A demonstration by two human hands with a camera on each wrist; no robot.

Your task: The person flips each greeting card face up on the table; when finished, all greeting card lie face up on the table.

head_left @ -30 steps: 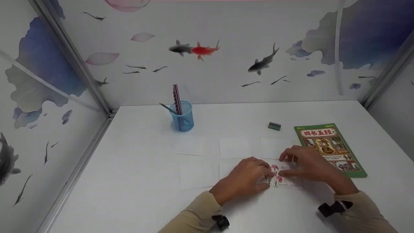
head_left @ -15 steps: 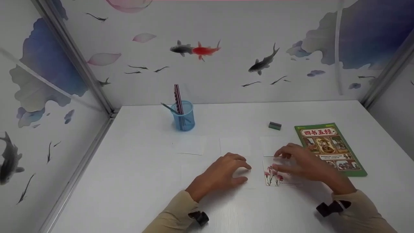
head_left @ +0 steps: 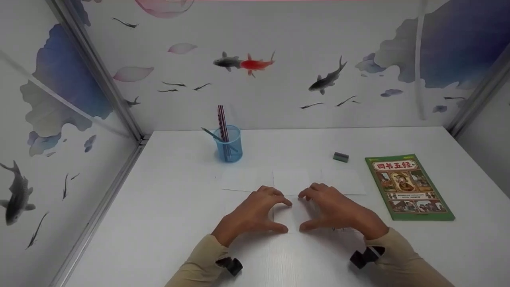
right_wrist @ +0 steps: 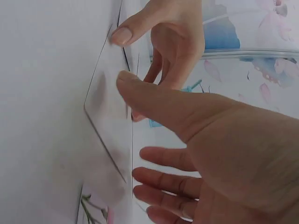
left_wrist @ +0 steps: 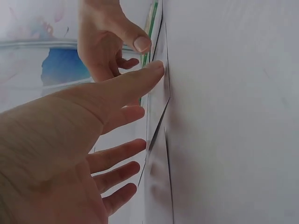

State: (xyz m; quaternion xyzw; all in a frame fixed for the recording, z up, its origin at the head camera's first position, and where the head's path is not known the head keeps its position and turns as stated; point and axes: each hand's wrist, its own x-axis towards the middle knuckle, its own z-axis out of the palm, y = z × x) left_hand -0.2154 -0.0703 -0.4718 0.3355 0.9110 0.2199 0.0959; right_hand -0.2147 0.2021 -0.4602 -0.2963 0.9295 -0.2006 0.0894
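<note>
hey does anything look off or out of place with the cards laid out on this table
One thing: the flower card lies picture side up, mostly under the right hand, while the other cards in the grid, such as the blank card, show only white. Both hands frame the middle front card.

Pen cup [head_left: 228,144] behind cards [head_left: 291,180]; book [head_left: 408,187] right of them.

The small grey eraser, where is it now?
In the head view the eraser lies on the table's far right part, left of the green book.
</note>
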